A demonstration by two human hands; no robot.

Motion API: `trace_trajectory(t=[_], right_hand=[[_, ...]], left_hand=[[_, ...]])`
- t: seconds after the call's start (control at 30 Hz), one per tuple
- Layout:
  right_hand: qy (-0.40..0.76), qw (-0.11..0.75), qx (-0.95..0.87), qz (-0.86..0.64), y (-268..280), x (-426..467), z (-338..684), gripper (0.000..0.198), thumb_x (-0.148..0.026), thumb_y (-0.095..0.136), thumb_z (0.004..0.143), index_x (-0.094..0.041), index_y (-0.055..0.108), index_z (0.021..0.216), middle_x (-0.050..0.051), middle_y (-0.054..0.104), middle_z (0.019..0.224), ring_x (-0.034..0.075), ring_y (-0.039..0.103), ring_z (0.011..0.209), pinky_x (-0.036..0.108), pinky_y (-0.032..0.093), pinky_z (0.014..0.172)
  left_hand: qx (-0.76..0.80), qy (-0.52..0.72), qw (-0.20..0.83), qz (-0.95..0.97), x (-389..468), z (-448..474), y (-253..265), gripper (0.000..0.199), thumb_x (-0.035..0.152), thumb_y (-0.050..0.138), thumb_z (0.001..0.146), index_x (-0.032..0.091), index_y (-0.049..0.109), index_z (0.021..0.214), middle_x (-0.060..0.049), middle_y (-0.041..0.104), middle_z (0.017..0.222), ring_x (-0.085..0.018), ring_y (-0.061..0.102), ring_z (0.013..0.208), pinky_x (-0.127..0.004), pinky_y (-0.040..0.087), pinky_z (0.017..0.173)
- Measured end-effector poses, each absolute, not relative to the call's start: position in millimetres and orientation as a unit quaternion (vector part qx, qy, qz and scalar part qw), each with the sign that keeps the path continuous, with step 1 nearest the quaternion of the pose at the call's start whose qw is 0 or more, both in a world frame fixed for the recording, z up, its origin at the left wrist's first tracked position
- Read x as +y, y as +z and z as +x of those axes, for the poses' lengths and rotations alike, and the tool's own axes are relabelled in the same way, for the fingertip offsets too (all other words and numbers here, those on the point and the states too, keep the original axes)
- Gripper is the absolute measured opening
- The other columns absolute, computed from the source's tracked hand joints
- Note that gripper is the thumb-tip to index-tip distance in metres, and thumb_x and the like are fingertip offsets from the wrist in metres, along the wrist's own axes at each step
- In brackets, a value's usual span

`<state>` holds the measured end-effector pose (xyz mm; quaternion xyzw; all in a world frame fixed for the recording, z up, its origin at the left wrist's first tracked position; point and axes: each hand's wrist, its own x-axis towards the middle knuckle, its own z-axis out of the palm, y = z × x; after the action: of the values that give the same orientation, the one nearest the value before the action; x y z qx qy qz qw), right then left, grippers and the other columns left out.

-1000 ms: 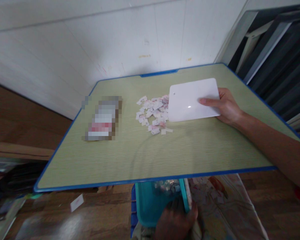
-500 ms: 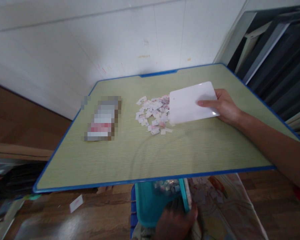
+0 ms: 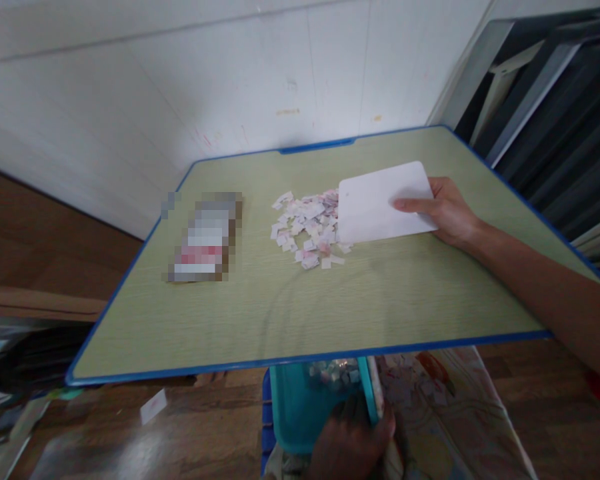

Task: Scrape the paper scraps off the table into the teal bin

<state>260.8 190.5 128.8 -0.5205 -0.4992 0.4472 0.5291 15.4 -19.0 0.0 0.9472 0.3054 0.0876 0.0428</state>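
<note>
My right hand (image 3: 453, 210) reaches in from the right and grips a flat white board (image 3: 380, 203), thumb on top and fingers beneath. The board's left edge covers part of a loose pile of small paper scraps (image 3: 307, 227) on the table. Below the table's front edge, my left hand (image 3: 353, 437) is closed over the right rim of a teal tray (image 3: 297, 410), its fingers inside and its thumb outside. At the tray's far end lie small pieces (image 3: 335, 373), partly hidden under the table edge.
The pale green table (image 3: 220, 327) has a blue rim and stands against a white wall (image 3: 255, 80). A blurred-out rectangular item (image 3: 203, 240) lies at its left. More scraps rest on a patterned cloth (image 3: 455, 420) beside the tray. A white card (image 3: 153, 406) is on the floor.
The white board has shifted slightly, its lower edge a little higher, showing a few more scraps beside it. My left hand stays on the tray rim.
</note>
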Motion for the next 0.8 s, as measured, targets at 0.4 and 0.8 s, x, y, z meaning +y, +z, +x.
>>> trace_trajectory(t=[0.4, 0.8], right_hand=[[0.447, 0.526, -0.507, -0.517, 128.5, 189.8, 260.7, 0.019, -0.023, 0.068, 0.052, -0.018, 0.062, 0.07, -0.001, 0.062, 0.068, 0.011, 0.054, 0.052, 0.022, 0.042, 0.045], [0.456, 0.521, -0.508, -0.512, 130.8, 187.5, 259.8, 0.017, -0.024, 0.068, 0.052, -0.018, 0.062, 0.067, -0.001, 0.061, 0.061, 0.011, 0.053, 0.047, 0.023, 0.041, 0.042]], left_hand=[[0.31, 0.083, 0.042, 0.946, -19.5, 15.2, -1.3, 0.027, 0.021, 0.042, 0.079, 0.022, 0.044, 0.106, -0.003, 0.055, 0.07, -0.018, 0.052, 0.062, -0.029, 0.044, 0.05], [0.301, 0.072, 0.041, 0.95, -19.5, 13.9, -1.4, 0.031, 0.019, 0.044, 0.077, 0.022, 0.042, 0.108, -0.002, 0.055, 0.07, -0.017, 0.052, 0.061, -0.029, 0.044, 0.051]])
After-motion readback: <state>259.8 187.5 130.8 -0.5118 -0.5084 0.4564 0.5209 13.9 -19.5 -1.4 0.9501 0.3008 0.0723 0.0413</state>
